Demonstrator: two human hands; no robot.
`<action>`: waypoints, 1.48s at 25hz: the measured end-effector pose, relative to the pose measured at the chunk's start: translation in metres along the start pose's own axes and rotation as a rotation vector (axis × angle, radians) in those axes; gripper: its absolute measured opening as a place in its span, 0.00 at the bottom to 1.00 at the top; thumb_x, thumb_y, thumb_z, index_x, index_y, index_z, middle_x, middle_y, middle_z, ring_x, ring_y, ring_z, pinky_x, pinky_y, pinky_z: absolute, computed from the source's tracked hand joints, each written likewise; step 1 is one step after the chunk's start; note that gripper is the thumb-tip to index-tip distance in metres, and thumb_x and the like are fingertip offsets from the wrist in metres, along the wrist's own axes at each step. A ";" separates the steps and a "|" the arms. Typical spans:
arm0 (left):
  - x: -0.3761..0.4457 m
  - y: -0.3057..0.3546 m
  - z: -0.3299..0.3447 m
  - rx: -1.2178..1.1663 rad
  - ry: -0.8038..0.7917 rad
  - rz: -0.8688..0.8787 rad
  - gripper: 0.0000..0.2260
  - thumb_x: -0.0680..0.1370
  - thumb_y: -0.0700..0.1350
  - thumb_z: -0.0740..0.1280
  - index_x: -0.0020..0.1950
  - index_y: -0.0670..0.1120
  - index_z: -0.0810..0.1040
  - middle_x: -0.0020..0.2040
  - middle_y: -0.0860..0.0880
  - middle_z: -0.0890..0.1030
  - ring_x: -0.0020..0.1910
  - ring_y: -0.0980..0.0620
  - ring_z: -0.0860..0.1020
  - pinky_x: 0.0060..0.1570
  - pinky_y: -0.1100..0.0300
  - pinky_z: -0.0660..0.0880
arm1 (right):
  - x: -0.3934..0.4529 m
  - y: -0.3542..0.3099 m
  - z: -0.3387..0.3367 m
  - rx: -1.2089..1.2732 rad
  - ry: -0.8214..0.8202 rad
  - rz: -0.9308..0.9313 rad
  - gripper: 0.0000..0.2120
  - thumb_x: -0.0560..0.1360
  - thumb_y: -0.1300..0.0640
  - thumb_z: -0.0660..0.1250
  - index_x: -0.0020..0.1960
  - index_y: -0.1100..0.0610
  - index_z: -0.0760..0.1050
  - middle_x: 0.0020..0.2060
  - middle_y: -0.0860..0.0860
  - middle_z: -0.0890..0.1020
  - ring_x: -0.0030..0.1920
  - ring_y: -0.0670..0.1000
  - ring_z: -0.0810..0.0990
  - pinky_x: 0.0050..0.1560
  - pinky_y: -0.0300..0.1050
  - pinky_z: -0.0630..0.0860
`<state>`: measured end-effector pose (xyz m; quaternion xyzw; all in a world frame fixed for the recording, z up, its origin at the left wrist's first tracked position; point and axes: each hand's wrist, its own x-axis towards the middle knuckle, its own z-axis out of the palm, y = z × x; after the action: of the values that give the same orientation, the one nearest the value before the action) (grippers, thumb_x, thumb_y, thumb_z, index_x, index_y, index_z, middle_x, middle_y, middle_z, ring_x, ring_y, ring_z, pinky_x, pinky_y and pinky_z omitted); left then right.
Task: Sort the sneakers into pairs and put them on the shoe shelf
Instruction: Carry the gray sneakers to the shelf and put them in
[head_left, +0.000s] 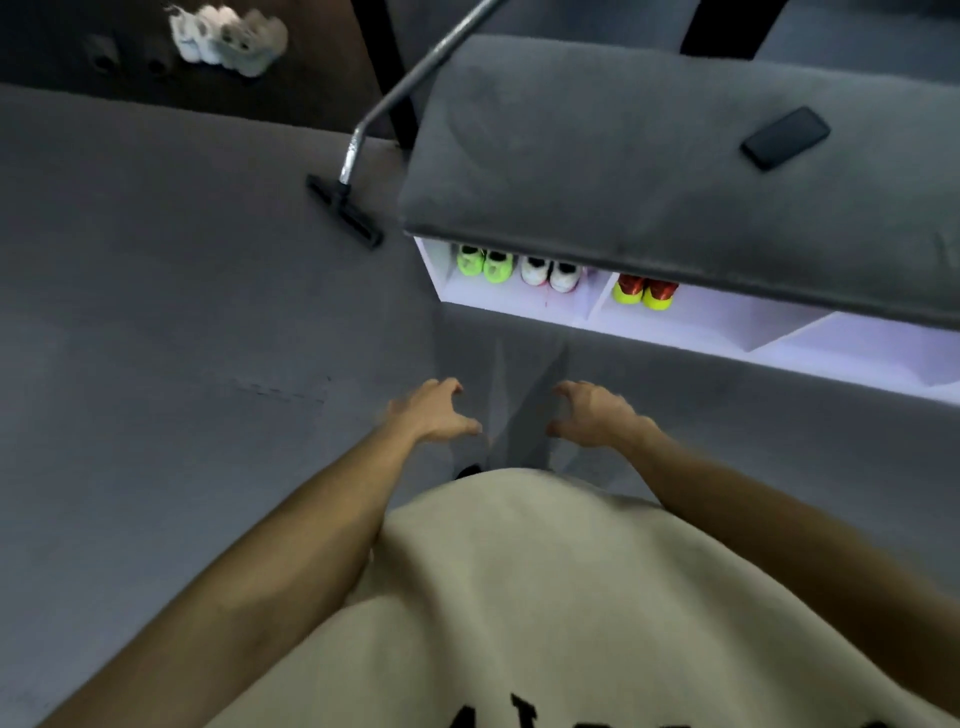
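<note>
The white shoe shelf (675, 325) sits low at the right, under a grey cushioned top. In its left compartment stand a neon green pair (484, 264) and a white pair (549, 272); the adjoining compartment holds a red and yellow pair (644, 292). A few pale grey-white sneakers (228, 37) lie on the floor at the far upper left. My left hand (434, 410) and my right hand (592, 413) hover empty over the grey carpet in front of the shelf, fingers loosely curled, facing each other.
A vacuum wand with a black floor nozzle (345, 210) leans by the shelf's left end. A dark phone (784, 137) lies on the grey cushioned top (623, 156). The shelf compartments further right hold nothing visible. Grey carpet (156, 312) spreads to the left.
</note>
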<state>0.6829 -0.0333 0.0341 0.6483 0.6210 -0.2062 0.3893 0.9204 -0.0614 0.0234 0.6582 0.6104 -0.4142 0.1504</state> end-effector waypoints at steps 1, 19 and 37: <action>-0.003 -0.007 -0.002 -0.052 0.026 -0.025 0.35 0.67 0.63 0.71 0.70 0.52 0.68 0.68 0.47 0.71 0.64 0.44 0.73 0.62 0.47 0.71 | 0.004 -0.007 -0.005 -0.018 0.003 -0.028 0.31 0.69 0.43 0.68 0.69 0.48 0.65 0.67 0.52 0.72 0.65 0.57 0.72 0.65 0.56 0.68; -0.052 -0.300 -0.086 -0.404 0.242 -0.344 0.33 0.69 0.63 0.70 0.71 0.55 0.66 0.70 0.48 0.70 0.67 0.45 0.71 0.66 0.49 0.68 | 0.110 -0.330 0.001 -0.253 -0.082 -0.291 0.33 0.67 0.45 0.70 0.71 0.47 0.65 0.67 0.52 0.73 0.66 0.55 0.73 0.67 0.52 0.69; 0.089 -0.570 -0.334 -0.527 0.196 -0.395 0.34 0.68 0.67 0.68 0.70 0.55 0.67 0.71 0.48 0.70 0.66 0.45 0.71 0.65 0.46 0.68 | 0.336 -0.673 -0.064 -0.259 -0.127 -0.313 0.32 0.69 0.44 0.70 0.69 0.52 0.66 0.66 0.55 0.74 0.65 0.57 0.72 0.66 0.53 0.69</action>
<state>0.0728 0.2360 0.0304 0.4093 0.8010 -0.0470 0.4342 0.2896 0.3527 0.0250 0.5031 0.7426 -0.3913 0.2060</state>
